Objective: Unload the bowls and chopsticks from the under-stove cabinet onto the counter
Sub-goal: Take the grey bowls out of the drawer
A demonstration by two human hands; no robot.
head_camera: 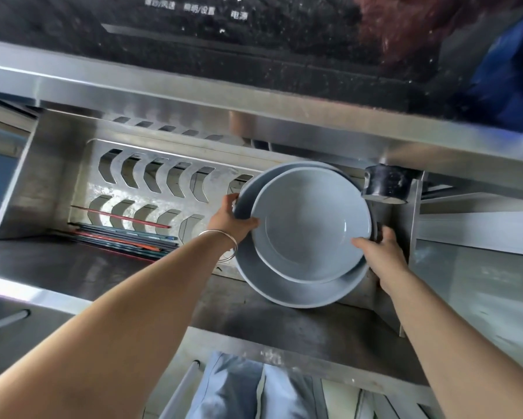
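Both hands clasp the nested bowls (308, 225) at the cabinet's (57, 164) right end: left hand (234, 220) and right hand (384, 252), fingers pinching the rims. Chopsticks (124, 237) wait at the left. Next, I reckon, a level lift out to the tabletop.

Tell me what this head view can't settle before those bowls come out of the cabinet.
- Stack depth: the smaller bowl sits in the larger bowl, whose rim hides anything beneath.
- Right hand: its fingers go behind the stack, so its grip there is unseen.
- Chopsticks: overlapping and small; no count possible.
- Counter: the target spot is out of frame.
- Left hand: fingertips hidden behind the rim.
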